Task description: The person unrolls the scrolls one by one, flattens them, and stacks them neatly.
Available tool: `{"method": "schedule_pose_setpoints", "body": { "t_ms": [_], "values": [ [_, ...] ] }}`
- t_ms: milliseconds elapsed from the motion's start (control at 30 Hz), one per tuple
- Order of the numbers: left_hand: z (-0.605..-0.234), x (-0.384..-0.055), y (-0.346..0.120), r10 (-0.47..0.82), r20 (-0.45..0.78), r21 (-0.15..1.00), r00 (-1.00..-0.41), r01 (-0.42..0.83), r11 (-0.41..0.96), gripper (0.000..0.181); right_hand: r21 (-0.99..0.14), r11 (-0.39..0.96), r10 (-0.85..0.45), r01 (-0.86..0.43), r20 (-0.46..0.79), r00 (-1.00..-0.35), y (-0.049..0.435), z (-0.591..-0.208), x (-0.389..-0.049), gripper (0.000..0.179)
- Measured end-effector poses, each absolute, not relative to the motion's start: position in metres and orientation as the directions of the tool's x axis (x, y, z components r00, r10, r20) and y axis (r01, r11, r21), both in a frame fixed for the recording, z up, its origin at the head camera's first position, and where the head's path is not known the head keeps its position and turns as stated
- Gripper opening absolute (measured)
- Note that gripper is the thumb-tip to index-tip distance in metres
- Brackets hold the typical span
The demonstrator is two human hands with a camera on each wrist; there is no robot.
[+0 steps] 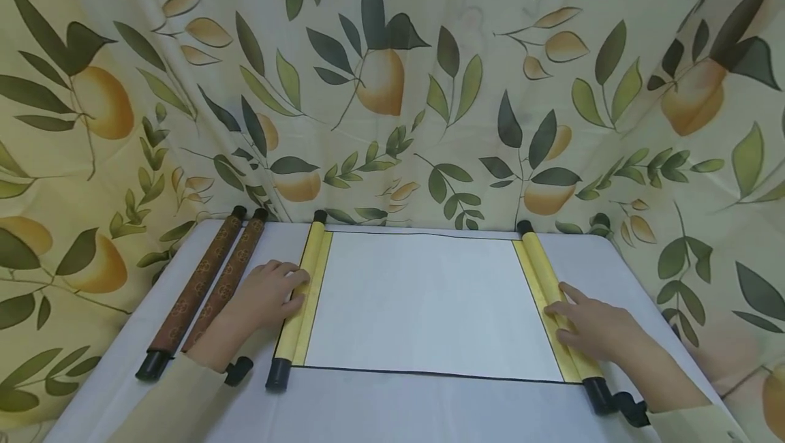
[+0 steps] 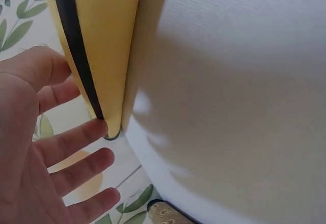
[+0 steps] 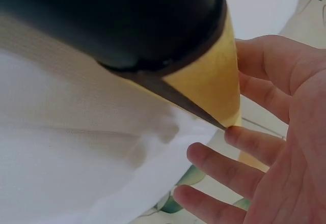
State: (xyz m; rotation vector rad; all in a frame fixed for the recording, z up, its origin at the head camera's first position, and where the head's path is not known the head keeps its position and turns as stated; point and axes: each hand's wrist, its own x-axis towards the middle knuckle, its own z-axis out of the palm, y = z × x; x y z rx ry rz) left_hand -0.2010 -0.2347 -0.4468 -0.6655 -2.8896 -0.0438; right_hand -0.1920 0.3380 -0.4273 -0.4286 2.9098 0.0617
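A scroll lies unrolled on the table, its blank white sheet (image 1: pixel 423 303) stretched between two yellow rolls with black end caps. My left hand (image 1: pixel 266 293) rests flat on the left roll (image 1: pixel 303 300), fingers straight (image 2: pixel 71 142) against the yellow edge (image 2: pixel 102 46). On the right roll (image 1: pixel 555 307) lies my right hand (image 1: pixel 591 324), fingers extended (image 3: pixel 239 168) beside the yellow roll (image 3: pixel 209 81) and its black cap (image 3: pixel 117 20). Neither hand curls round anything.
Two rolled brown patterned scrolls (image 1: pixel 205 289) lie side by side left of my left hand. The table (image 1: pixel 392 402) has a white cover; its near strip is bare. A leaf-and-fruit print cloth (image 1: pixel 392 88) hangs behind and around the table.
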Motion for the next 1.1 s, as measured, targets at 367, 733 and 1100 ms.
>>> {"method": "schedule_pose_setpoints", "body": {
  "t_ms": [367,733,1100],
  "values": [
    [-0.450,-0.190,-0.248,0.384,0.150,0.042,-0.911,0.394,0.918,0.036,0.010,0.956,-0.284,-0.294,-0.234,-0.930,0.327,-0.419,-0.193,0.055],
    [-0.405,-0.177,-0.325,0.317,0.212,0.122,-0.924,0.347,0.930,0.039,-0.190,0.863,-0.499,-0.468,-0.176,-0.849,0.240,-0.378,-0.197,0.067],
    [-0.414,-0.175,-0.405,0.255,0.063,0.427,-0.965,0.257,0.867,0.031,-0.841,0.419,-0.785,-0.343,-0.145,-0.603,0.065,-0.390,-0.218,0.041]
  ]
}}
